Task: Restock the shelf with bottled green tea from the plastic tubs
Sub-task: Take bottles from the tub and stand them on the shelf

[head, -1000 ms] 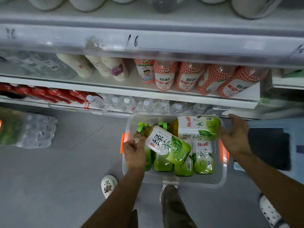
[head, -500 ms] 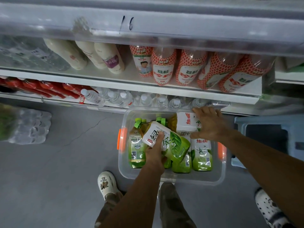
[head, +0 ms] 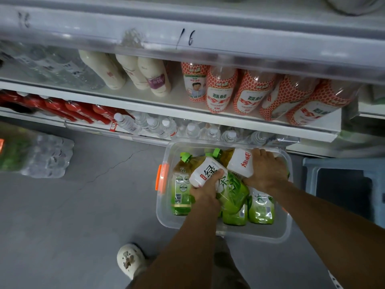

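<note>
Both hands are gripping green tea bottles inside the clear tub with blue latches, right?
Not quite: the head view shows the clear tub has orange latches, not blue. The left hand and right hand do each grip a green tea bottle inside it.

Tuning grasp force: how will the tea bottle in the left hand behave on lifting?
The tea bottle looks full, so probably heavy for its size. Its glossy sleeve may slip in the left hand. Round body: likely rolls if set down sideways.
</note>
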The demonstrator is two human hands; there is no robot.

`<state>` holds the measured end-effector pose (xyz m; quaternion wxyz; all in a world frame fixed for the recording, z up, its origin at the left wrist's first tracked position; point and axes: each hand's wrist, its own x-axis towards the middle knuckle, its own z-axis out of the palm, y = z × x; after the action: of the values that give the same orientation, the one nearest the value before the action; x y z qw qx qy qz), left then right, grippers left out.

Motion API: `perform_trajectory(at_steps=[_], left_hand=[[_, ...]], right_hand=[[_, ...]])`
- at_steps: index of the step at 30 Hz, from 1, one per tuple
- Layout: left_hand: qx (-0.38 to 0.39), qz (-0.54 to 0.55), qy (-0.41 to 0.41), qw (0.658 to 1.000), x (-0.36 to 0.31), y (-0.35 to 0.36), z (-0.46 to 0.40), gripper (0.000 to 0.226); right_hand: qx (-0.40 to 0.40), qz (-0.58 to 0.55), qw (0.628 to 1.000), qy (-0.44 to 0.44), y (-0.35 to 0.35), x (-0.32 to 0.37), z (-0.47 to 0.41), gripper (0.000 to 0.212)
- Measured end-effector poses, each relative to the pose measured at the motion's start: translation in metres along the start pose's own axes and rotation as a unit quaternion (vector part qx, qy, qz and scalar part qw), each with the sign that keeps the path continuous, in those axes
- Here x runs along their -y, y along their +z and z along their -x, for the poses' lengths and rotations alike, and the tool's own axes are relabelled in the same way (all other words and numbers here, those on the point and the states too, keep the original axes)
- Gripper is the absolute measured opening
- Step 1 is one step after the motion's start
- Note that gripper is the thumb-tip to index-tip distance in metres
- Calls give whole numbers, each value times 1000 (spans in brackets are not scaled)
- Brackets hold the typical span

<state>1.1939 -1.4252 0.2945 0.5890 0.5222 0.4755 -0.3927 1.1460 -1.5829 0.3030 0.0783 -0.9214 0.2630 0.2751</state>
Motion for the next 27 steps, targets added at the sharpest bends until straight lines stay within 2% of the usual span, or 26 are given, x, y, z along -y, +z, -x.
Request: perform_trajectory(at_steps=[2, 5, 8, 10, 17, 20, 21, 23, 24, 27], left_hand=[[-21, -28, 25, 999, 1, -4, 10, 95], [-1, -86, 63, 994, -5, -21, 19, 93], [49, -135, 87, 986, -25, -54, 32, 102], [77, -141, 100, 982, -43, -85, 47, 91], [136, -147, 173, 964, -115, -222, 123, 55], [157, -142, 215, 954, -146, -293, 156, 57], [163, -140, 230, 949, -156, -316, 165, 57], [165, -125, 246, 947, -180, -362, 182, 44], [166, -117, 253, 946, -192, -385, 193, 44], [172, -103, 275, 941, -226, -445, 219, 89]], right_hand=[[8, -49, 998, 36, 1, 0, 15, 86], [34, -205, 972, 105, 10, 2, 44, 90], [74, -418, 890, 164, 17, 17, 76, 86], [97, -498, 843, 180, 16, 38, 98, 75], [111, -659, 735, 113, -25, 161, 174, 54], [124, -715, 685, 70, -52, 222, 208, 41], [129, -729, 670, 53, -60, 243, 220, 40], [139, -748, 648, 19, -76, 287, 243, 50], [144, -758, 637, 2, -83, 308, 253, 54], [174, -778, 603, -34, -112, 371, 285, 37]])
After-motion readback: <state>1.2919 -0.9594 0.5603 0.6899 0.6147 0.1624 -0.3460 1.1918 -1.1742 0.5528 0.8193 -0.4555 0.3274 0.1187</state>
